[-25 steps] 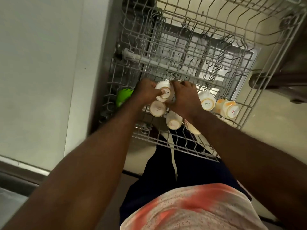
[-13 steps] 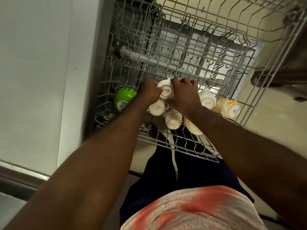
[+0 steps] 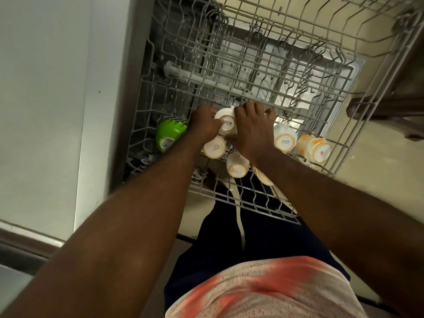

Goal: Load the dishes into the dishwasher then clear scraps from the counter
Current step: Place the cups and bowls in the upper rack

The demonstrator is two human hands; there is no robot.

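Cups go in bottom up so water can run out. Both hands hold the white cup [image 3: 227,122] in the top rack [image 3: 344,125]. The left hand [image 3: 204,125] curls its fingers round one side, and the right hand [image 3: 253,131] bends its fingers over the other (to seat it between the wires, I think). Since a second ago the hands have stayed on it, and I see more of the green cup [image 3: 168,134].

Pale grey cabinet panel [image 3: 46,111] left, cream floor [image 3: 380,184], dark furniture [image 3: 390,109] right
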